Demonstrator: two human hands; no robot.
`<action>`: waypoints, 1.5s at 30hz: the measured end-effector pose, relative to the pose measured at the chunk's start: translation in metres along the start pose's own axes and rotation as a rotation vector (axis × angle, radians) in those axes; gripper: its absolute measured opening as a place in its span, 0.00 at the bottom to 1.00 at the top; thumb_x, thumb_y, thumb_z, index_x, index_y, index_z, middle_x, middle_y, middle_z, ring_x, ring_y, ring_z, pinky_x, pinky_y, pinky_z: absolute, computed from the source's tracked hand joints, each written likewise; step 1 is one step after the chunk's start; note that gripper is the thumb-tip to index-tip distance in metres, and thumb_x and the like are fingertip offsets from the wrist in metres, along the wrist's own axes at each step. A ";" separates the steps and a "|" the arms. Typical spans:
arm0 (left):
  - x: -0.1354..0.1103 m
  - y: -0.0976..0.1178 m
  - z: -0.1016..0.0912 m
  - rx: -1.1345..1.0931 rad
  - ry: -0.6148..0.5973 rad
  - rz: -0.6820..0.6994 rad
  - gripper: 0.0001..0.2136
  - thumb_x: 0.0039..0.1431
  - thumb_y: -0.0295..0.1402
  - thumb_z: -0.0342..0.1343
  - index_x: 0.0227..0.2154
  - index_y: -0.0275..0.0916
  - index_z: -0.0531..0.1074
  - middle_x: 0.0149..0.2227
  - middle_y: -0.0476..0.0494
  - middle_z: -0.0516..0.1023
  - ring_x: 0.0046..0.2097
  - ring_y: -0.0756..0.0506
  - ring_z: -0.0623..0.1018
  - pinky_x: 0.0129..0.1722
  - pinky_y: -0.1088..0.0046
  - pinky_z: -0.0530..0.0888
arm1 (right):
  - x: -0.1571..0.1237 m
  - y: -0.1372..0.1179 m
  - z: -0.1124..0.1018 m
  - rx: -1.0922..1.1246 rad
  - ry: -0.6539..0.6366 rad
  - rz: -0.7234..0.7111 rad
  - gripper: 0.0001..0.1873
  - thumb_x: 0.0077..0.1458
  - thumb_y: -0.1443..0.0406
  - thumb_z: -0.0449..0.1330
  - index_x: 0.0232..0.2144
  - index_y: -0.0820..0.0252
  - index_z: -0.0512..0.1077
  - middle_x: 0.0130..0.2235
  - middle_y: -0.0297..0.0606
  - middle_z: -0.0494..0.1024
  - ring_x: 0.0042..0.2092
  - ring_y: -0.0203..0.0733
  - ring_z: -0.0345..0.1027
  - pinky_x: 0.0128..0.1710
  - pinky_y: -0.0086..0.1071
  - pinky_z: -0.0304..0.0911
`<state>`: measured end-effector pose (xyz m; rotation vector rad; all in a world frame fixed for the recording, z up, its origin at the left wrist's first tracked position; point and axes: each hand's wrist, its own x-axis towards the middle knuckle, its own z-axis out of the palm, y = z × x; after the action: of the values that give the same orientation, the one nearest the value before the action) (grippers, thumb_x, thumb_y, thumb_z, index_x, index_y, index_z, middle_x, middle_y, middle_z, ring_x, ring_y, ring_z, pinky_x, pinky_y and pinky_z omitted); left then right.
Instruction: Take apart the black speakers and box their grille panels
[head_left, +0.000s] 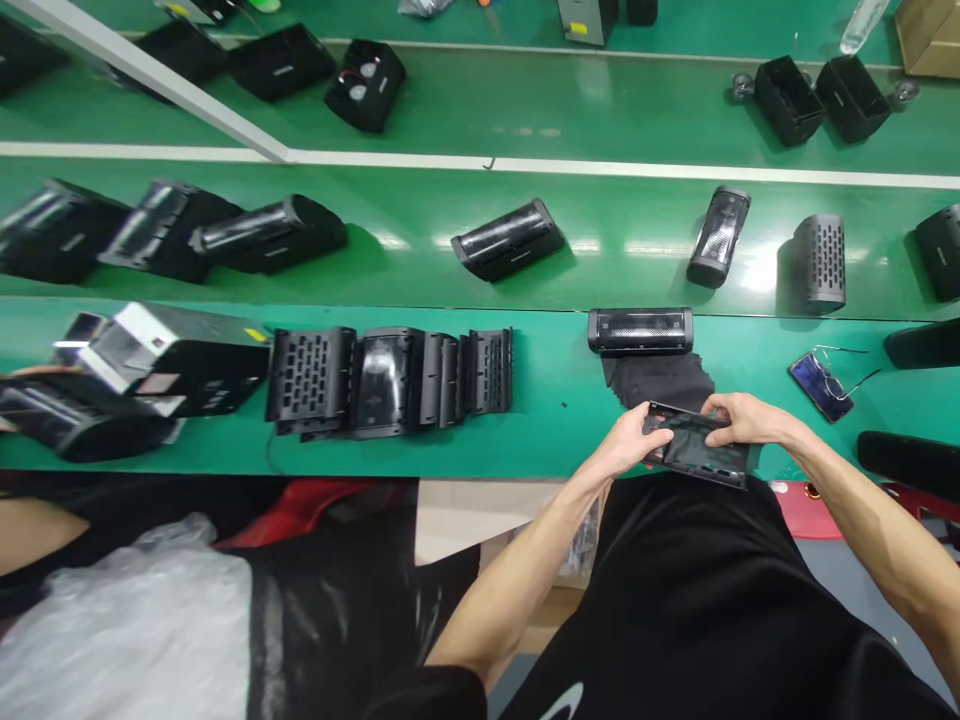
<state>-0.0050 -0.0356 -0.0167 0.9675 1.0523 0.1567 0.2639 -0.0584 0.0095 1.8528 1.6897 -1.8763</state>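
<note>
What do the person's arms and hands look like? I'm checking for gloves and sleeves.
The left hand and right hand are bare, with no gloves, and no watch or band shows on either forearm. A short black sleeve belongs to a black T-shirt with a white curved mark.

tabletop point(600, 110): glossy bright grn, wht stripe along edge
held panel point(694, 450): blk frame, smoky dark-grey centre
cloth point(656, 380): matte blk
speaker bar point(640, 330): blk, shiny silvery streaks across middle
perforated housing point(819, 262): dark grey, grid of blk holes
phone point(821, 387): blue-purple screen, dark edge
shirt point(675, 580): blk w/ curved wht mark at bottom
plastic bag point(120, 640): milky wht
stool point(315, 510): red
carton point(930, 35): tan cardboard
</note>
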 end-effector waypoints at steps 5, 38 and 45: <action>-0.006 -0.009 -0.013 -0.224 -0.060 -0.026 0.27 0.50 0.40 0.67 0.52 0.37 0.70 0.37 0.46 0.79 0.29 0.46 0.80 0.21 0.74 0.76 | -0.021 0.042 0.020 0.649 0.134 0.131 0.28 0.45 0.48 0.76 0.41 0.59 0.77 0.31 0.33 0.79 0.31 0.39 0.71 0.33 0.32 0.64; -0.017 -0.001 -0.012 -0.303 -0.008 0.008 0.33 0.58 0.54 0.67 0.58 0.35 0.70 0.30 0.48 0.79 0.21 0.48 0.75 0.17 0.73 0.70 | -0.040 0.017 0.058 1.054 0.395 0.044 0.33 0.42 0.41 0.78 0.40 0.55 0.74 0.36 0.36 0.83 0.36 0.45 0.76 0.40 0.37 0.72; -0.015 -0.002 -0.014 -0.325 -0.018 -0.024 0.34 0.57 0.58 0.66 0.56 0.36 0.72 0.25 0.49 0.77 0.21 0.46 0.76 0.17 0.73 0.69 | -0.040 0.018 0.059 1.058 0.396 0.035 0.33 0.45 0.41 0.77 0.42 0.55 0.74 0.42 0.39 0.84 0.40 0.47 0.78 0.41 0.38 0.72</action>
<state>-0.0248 -0.0363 -0.0109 0.6612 0.9847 0.2893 0.2458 -0.1294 0.0099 2.6524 0.6239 -2.8309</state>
